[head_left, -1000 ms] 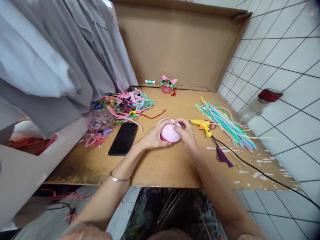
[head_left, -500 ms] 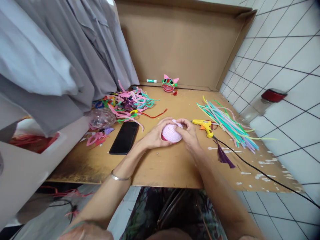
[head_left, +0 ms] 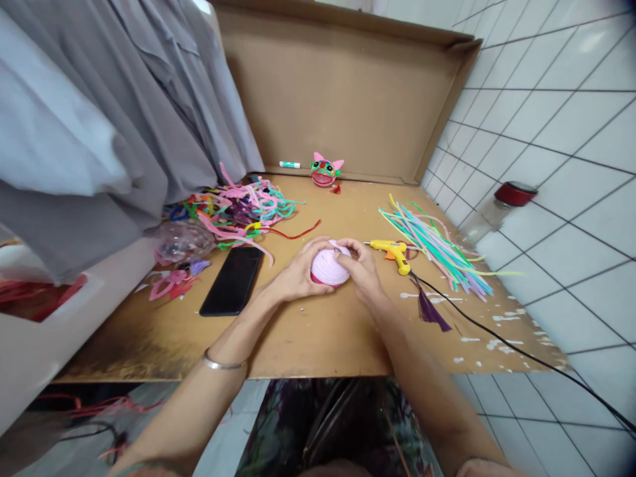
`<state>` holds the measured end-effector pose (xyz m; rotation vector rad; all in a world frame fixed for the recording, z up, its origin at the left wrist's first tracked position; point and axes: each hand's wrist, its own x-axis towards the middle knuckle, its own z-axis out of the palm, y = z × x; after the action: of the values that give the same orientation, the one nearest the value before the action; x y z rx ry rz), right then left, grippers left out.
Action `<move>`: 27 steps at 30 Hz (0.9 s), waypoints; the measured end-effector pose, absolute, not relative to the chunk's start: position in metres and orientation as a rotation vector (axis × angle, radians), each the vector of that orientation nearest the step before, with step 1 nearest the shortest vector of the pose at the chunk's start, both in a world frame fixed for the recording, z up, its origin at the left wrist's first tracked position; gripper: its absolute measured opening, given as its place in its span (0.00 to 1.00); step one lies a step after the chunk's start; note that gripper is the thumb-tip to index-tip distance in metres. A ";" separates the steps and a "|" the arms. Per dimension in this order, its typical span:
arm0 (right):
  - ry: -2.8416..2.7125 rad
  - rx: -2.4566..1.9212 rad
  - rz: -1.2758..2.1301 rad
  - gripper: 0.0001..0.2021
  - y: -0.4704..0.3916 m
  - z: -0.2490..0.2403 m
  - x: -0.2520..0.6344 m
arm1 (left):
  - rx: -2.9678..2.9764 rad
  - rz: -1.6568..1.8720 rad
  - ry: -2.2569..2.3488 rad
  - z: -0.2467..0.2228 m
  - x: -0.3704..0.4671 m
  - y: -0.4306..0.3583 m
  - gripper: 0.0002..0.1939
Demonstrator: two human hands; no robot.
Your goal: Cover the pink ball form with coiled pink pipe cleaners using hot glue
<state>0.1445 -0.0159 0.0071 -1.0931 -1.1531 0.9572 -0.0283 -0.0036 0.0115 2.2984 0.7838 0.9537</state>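
Lilac coiled ball (head_left: 330, 266) between the fingers of both hands. Left hand (head_left: 304, 270) grips its nine-o'clock side; right hand (head_left: 358, 266), three o'clock.

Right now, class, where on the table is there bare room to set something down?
The table is bare behind the lilac ball, between the tangled stems and straight bundle, and at front left, nearer than the phone. It is crowded at back left and on the right, around the glue gun and purple tassel.
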 end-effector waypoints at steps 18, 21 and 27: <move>-0.909 -1.052 0.821 0.09 -0.007 0.006 0.144 | 2.206 0.967 0.897 0.016 -0.025 -0.008 0.35; -0.982 -1.118 0.671 0.07 -0.006 0.004 0.145 | 2.226 0.958 0.920 0.014 -0.025 -0.007 0.35; -1.087 -1.271 0.529 0.08 0.007 0.015 0.165 | 2.268 0.950 0.886 0.015 -0.026 -0.007 0.35</move>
<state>0.1650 0.0075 0.0153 -1.2707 -1.0871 0.5291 -0.0257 -0.0070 0.0153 2.2680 0.8862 0.9497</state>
